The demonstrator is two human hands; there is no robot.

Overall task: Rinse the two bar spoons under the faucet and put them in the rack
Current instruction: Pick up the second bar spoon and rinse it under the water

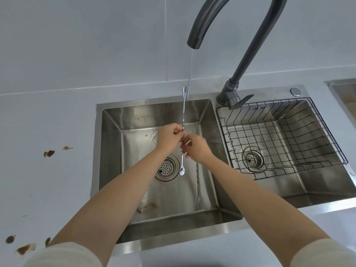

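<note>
Water falls in a thin stream from the dark curved faucet onto the steel bar spoon we hold upright, fork end up, small bowl down, over the left basin. Our left hand & right hand both pinch its twisted stem at the middle. The 2nd bar spoon lies flat on the basin floor. The black wire rack sits in the right basin w/ nothing in it.
</note>
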